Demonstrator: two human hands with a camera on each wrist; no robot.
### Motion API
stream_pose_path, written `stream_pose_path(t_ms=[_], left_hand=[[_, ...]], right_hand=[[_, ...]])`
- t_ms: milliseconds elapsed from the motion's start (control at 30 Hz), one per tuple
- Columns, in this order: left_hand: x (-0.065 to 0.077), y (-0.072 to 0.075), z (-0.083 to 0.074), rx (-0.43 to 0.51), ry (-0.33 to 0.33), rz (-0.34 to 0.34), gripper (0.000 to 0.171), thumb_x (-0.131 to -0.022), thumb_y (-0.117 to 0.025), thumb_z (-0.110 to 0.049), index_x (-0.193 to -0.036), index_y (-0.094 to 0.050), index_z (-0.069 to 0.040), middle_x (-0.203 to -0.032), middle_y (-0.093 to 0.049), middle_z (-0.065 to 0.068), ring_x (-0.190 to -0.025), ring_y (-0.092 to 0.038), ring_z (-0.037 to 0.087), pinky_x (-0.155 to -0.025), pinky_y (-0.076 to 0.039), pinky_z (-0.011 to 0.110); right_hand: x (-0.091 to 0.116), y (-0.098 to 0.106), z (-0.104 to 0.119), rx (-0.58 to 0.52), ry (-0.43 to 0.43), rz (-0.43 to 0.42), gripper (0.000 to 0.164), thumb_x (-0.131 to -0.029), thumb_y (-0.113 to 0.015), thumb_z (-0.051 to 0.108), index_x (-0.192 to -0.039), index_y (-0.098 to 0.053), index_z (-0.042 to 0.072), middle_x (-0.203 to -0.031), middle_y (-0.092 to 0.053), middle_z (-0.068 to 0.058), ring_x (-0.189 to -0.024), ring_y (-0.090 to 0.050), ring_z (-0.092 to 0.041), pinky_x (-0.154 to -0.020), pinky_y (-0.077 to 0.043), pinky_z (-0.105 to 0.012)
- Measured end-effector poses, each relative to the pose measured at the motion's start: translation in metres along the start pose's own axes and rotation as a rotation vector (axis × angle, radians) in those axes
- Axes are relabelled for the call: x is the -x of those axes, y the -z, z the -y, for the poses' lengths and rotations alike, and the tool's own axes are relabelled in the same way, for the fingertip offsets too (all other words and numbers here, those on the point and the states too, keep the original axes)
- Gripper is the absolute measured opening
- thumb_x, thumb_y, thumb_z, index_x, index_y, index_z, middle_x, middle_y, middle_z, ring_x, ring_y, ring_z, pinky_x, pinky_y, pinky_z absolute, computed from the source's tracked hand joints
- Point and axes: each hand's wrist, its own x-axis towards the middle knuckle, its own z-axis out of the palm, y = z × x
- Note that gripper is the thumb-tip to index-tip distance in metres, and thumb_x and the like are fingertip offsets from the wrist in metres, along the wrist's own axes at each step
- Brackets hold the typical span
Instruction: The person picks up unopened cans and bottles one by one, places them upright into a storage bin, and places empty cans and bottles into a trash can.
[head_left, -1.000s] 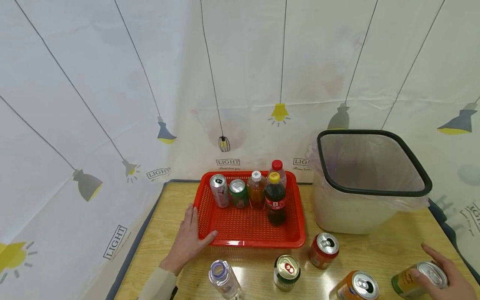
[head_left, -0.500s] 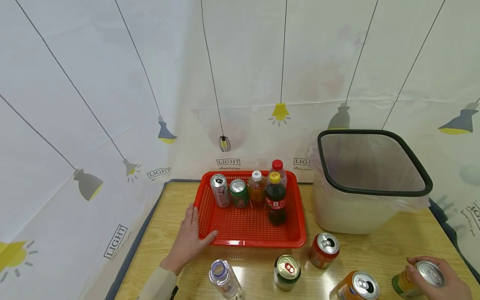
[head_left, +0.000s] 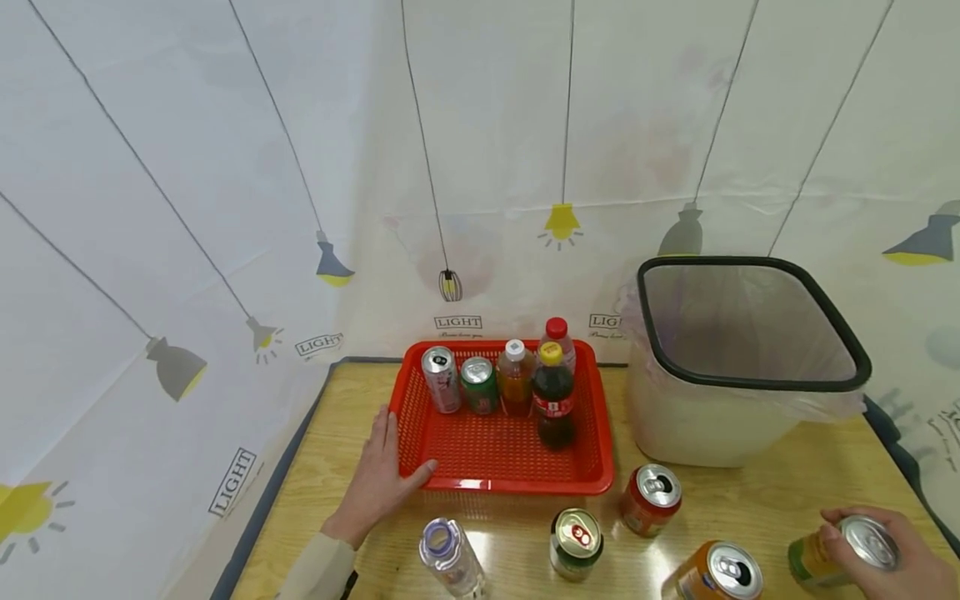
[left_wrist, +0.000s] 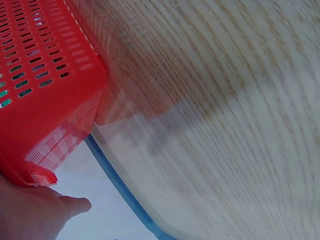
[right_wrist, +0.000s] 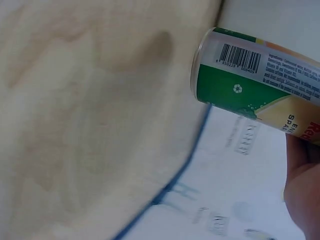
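In the head view my left hand [head_left: 377, 479] rests against the left side of a red plastic basket [head_left: 517, 487], fingers straight and thumb at the front rim. The left wrist view shows that hand at the rim of the perforated basket [left_wrist: 50, 112]. Far to the right, my right hand [head_left: 900, 550] grips a yellow-and-green drink can [head_left: 810, 560] with a silver top. In the right wrist view the can [right_wrist: 245, 75] shows a barcode and green band near its base, with the fingers farther up. Beside it stands an orange can [head_left: 693, 575].
The basket holds a pinkish can [head_left: 442, 387], a green can [head_left: 480, 390] and several bottles. A lined bin [head_left: 697, 429] stands right of it. In front are a clear uncapped bottle [head_left: 453, 562], a gold-topped can [head_left: 576, 546] and a red can [head_left: 651, 504].
My right hand's fingers have closed from a spread pose around the yellow-and-green can. The left hand stays at the basket.
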Motion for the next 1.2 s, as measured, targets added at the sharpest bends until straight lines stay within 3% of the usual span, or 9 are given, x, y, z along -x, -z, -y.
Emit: stream_pose_path(t_ms=[133,300,333,433,567,633,733,867,1200], left_hand=[[-0.001,0.002,-0.002,0.007,0.002,0.009,0.116,-0.093,-0.061,-0.067,-0.162,-0.006,0.009,-0.171,0.001,0.024,-0.157,-0.006,0.042,-0.124,-0.017,0.059],[-0.001,0.005,-0.005,0.023,0.008,0.011,0.116,-0.093,-0.062,-0.066,-0.162,-0.005,0.008,-0.172,0.003,0.022,-0.157,-0.005,0.041,-0.124,-0.016,0.058],[-0.001,0.005,-0.005,0.024,0.010,0.009,0.116,-0.093,-0.062,-0.066,-0.162,-0.005,0.008,-0.172,0.002,0.022,-0.158,-0.005,0.041,-0.124,-0.016,0.058],[-0.001,0.006,-0.005,0.027,0.014,0.008,0.116,-0.093,-0.062,-0.065,-0.162,-0.004,0.008,-0.172,0.003,0.022,-0.157,-0.006,0.041,-0.124,-0.015,0.059],[-0.001,0.007,-0.004,0.025,0.023,0.012,0.116,-0.093,-0.062,-0.066,-0.163,-0.004,0.007,-0.172,0.003,0.021,-0.157,-0.006,0.041,-0.124,-0.016,0.058],[-0.001,0.007,-0.004,0.023,0.028,0.014,0.117,-0.093,-0.062,-0.067,-0.163,-0.004,0.007,-0.172,0.003,0.021,-0.157,-0.007,0.041,-0.124,-0.016,0.058],[0.000,0.008,-0.003,0.024,0.031,0.013,0.117,-0.093,-0.061,-0.067,-0.163,-0.005,0.007,-0.172,0.001,0.022,-0.157,-0.007,0.041,-0.124,-0.016,0.059],[0.000,0.007,-0.002,0.020,0.031,0.014,0.116,-0.093,-0.062,-0.067,-0.162,-0.006,0.007,-0.172,-0.001,0.023,-0.157,-0.007,0.041,-0.123,-0.018,0.059],[-0.001,0.003,-0.002,0.018,0.030,0.020,0.116,-0.093,-0.061,-0.068,-0.162,-0.006,0.007,-0.172,0.000,0.023,-0.157,-0.008,0.042,-0.123,-0.018,0.058]], right_hand=[[-0.001,0.011,0.019,0.080,0.048,0.091,0.052,-0.100,-0.068,0.034,-0.114,-0.064,-0.015,-0.104,-0.071,-0.028,-0.075,-0.062,-0.002,-0.059,-0.052,-0.025],[0.015,0.011,0.045,0.136,0.049,-0.017,0.059,-0.098,-0.069,0.040,-0.121,-0.058,-0.014,-0.117,-0.064,-0.036,-0.098,-0.063,-0.049,-0.060,-0.046,-0.024],[0.017,0.013,0.050,0.138,0.065,-0.015,0.060,-0.098,-0.069,0.040,-0.122,-0.058,-0.014,-0.117,-0.063,-0.036,-0.098,-0.063,-0.048,-0.060,-0.046,-0.024],[0.018,0.019,0.063,0.108,0.166,0.009,0.052,-0.098,-0.070,0.033,-0.116,-0.062,-0.016,-0.111,-0.066,-0.036,-0.083,-0.068,-0.018,-0.054,-0.046,-0.018],[0.028,0.024,0.086,0.072,0.274,-0.019,0.037,-0.096,-0.073,0.021,-0.112,-0.066,-0.012,-0.107,-0.069,-0.032,-0.072,-0.049,0.016,-0.051,-0.050,-0.021],[0.035,0.024,0.098,0.059,0.331,-0.055,0.030,-0.095,-0.075,0.017,-0.111,-0.068,-0.008,-0.107,-0.070,-0.027,-0.074,-0.048,0.018,-0.050,-0.048,-0.019],[0.047,0.020,0.117,0.014,0.400,-0.164,0.026,-0.090,-0.080,0.011,-0.111,-0.069,0.000,-0.106,-0.072,0.008,-0.077,-0.049,0.020,-0.051,-0.045,-0.013],[0.055,0.010,0.142,-0.040,0.435,-0.272,0.034,-0.085,-0.085,0.012,-0.113,-0.067,0.007,-0.102,-0.050,0.044,-0.082,-0.047,0.022,-0.056,-0.041,-0.007],[0.044,-0.015,0.200,-0.177,0.618,-0.201,0.036,-0.085,-0.084,0.009,-0.117,-0.068,0.017,-0.112,-0.066,0.034,-0.089,-0.058,0.015,-0.064,-0.046,-0.008]])
